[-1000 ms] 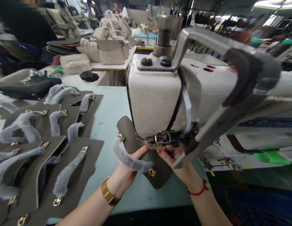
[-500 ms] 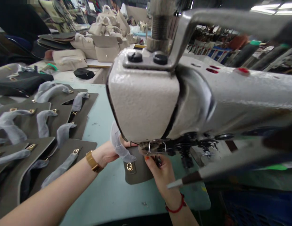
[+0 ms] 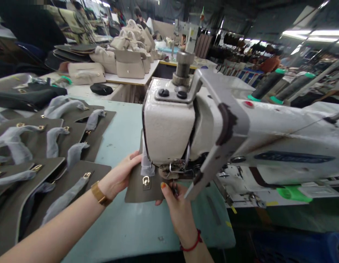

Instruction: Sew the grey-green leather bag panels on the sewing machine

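A grey-brown bag panel (image 3: 134, 191) lies on the pale blue worktop under the head of a white sewing machine (image 3: 169, 128). It carries a gold ring fitting (image 3: 146, 181) and a handle wrapped in white film (image 3: 146, 164). My left hand (image 3: 121, 173) grips the panel's left side, its fingertips partly out of sight. My right hand (image 3: 176, 204) pinches the panel's right edge close to the presser area, thumb on top and a fingertip showing underneath. Something dark and metallic shows among its fingers, too small to name. The needle is hidden.
Several similar panels with wrapped handles (image 3: 76, 197) overlap on the left. Beige bags (image 3: 131, 64) are heaped behind, near a black roll (image 3: 101, 89). A grey metal lever (image 3: 213, 157) slants down beside my right hand. Dark thread cones (image 3: 270, 84) stand behind the machine.
The view has drawn back and more of the machine shows. The panel has turned and shifted left. My left hand has moved from beside the wrapped handle to the panel's left side.
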Tool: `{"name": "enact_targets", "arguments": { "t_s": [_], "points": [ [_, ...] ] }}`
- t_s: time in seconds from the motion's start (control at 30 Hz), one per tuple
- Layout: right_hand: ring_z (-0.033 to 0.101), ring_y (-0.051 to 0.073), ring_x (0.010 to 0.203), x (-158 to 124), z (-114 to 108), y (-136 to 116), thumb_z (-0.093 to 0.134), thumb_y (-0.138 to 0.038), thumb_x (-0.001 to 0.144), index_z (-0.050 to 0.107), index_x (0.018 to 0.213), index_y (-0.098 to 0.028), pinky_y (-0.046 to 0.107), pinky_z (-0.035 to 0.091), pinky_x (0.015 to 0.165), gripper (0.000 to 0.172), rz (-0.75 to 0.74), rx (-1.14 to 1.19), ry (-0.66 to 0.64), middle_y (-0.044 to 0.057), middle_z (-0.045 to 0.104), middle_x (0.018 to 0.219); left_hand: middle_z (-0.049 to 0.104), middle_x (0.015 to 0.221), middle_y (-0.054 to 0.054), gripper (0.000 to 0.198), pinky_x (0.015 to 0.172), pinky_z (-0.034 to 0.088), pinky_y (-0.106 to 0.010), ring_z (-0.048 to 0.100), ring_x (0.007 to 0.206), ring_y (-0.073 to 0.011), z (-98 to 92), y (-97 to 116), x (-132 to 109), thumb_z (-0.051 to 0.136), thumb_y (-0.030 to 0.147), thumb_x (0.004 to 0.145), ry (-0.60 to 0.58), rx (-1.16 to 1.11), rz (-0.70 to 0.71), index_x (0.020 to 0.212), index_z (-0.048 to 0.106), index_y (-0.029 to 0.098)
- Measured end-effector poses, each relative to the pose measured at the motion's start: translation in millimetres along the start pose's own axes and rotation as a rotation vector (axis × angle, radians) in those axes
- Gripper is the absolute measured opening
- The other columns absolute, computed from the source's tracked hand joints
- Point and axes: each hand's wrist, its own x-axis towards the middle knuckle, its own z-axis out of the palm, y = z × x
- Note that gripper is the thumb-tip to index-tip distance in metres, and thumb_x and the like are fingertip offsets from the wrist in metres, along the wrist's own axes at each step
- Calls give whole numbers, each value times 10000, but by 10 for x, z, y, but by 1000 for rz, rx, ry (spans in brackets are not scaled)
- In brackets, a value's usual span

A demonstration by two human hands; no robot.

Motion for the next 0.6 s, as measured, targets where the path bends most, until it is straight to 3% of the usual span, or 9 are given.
{"name": "enact_targets", "arguments": {
  "t_s": [0.13, 0.2, 0.27, 0.4, 0.5, 0.6],
  "points": [
    [373, 85, 447, -76, 23, 17, 537, -452, 898, 561, 555, -168, 216, 329, 522, 446, 24, 6, 11, -34, 505, 453, 734, 962, -73, 273, 806, 521, -346, 656, 898, -247, -124, -548, -427, 731, 364, 740, -13, -177, 65, 938, 713, 176],
    [314, 81, 415, -104, 32, 20, 522, -443, 906, 563, 509, -173, 218, 318, 503, 482, 29, 40, -9, -52, 405, 409, 715, 971, -83, 265, 859, 487, -359, 616, 975, -259, -41, -809, -586, 688, 400, 774, -77, -195, 111, 906, 708, 170],
    [331, 86, 418, -125, 33, 7, 518, -428, 910, 580, 505, -177, 217, 327, 512, 480, 8, 54, -22, -58, 353, 397, 702, 839, -80, 288, 819, 477, -335, 605, 909, -242, 90, -968, -645, 653, 438, 792, -63, -160, 135, 800, 704, 154],
    [466, 104, 512, -176, 2, -26, 508, -383, 922, 599, 510, -170, 215, 366, 589, 473, -56, -3, -41, -30, 463, 442, 625, 607, -34, 402, 760, 442, -303, 565, 734, -197, 245, -965, -579, 643, 517, 771, 141, 59, 9, 595, 652, 156],
    [507, 112, 579, -233, -61, -8, 527, -342, 913, 619, 568, -160, 216, 372, 623, 401, -67, -31, -84, -1, 601, 552, 685, 693, -71, 492, 838, 412, -342, 579, 805, -243, 219, -833, -560, 670, 617, 684, 349, 417, -82, 619, 689, 130],
    [501, 112, 599, -273, -148, 30, 579, -335, 884, 659, 705, -157, 213, 366, 614, 264, -6, 2, -121, 3, 652, 618, 730, 856, -144, 632, 872, 418, -406, 587, 961, -345, 185, -720, -593, 638, 709, 631, 422, 682, -151, 724, 735, 91]
  ]
}}
